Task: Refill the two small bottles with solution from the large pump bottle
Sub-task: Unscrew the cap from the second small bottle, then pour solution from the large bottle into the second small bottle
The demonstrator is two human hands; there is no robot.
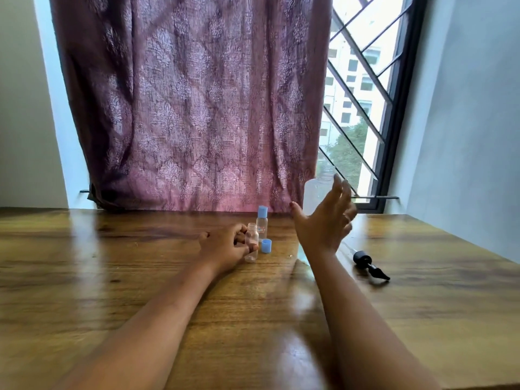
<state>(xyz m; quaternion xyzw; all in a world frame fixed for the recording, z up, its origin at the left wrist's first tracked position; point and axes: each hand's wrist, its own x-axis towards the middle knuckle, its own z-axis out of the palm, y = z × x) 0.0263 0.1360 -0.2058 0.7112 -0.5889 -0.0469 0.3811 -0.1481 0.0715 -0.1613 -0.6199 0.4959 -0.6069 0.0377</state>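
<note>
My left hand (225, 244) grips a small clear bottle (251, 243) that stands uncapped on the wooden table (140, 277). Its blue cap (266, 246) lies just to the right. Behind it stands a second small clear bottle (261, 225) with its blue cap on. My right hand (326, 220) is raised with fingers spread, just in front of the large translucent bottle (316, 190), which has no pump on it. I cannot tell whether the fingers touch it. The black pump head (365, 261) with its tube lies on the table to the right.
A purple patterned curtain (191, 108) hangs along the table's far edge. A barred window (363, 94) is at the back right, and a pale wall (472, 122) runs along the right side.
</note>
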